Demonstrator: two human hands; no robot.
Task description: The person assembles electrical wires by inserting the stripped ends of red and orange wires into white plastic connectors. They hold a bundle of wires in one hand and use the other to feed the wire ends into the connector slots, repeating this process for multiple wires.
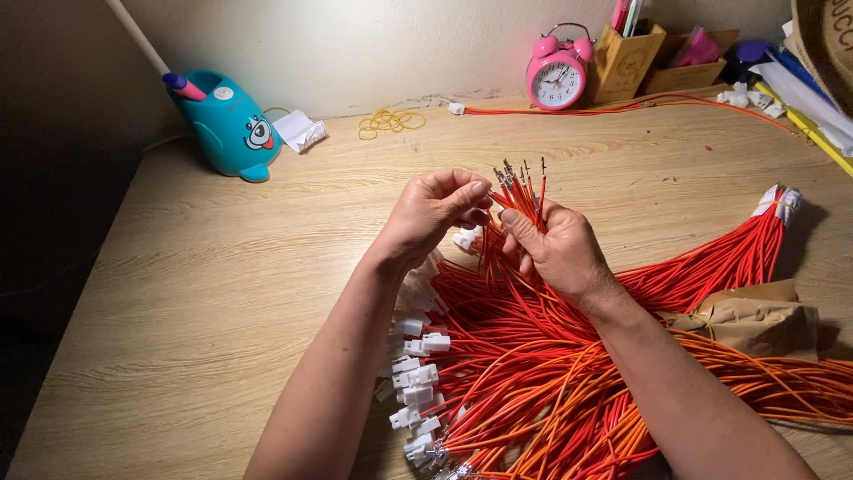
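**Two hands, one fan of red wires over the counter**

Counter point(222, 293): one, pale wood grain, fills the view.

Wires point(551, 373): too many to count, red and orange, heaped across the counter's near right. One tied bundle point(755, 240) runs off to the right, its white-tipped end taped. One brown paper wrap point(755, 320) lies on the heap.

Hands: two. Left hand point(431, 218) has its grip pressed together, thumb and forefinger pinching a single wire tip. Right hand point(560, 249) has its grip closed around a small fan of wires point(524, 191), roughly seven metal tips standing upright above the fingers, raised above the heap.

White plugs point(418, 382): about a dozen visible, lying in a line along the heap's left edge.

Back of counter: one teal holder point(227, 124), one pink alarm clock point(557, 76), one loose cluster of yellow rubber bands point(391, 122).
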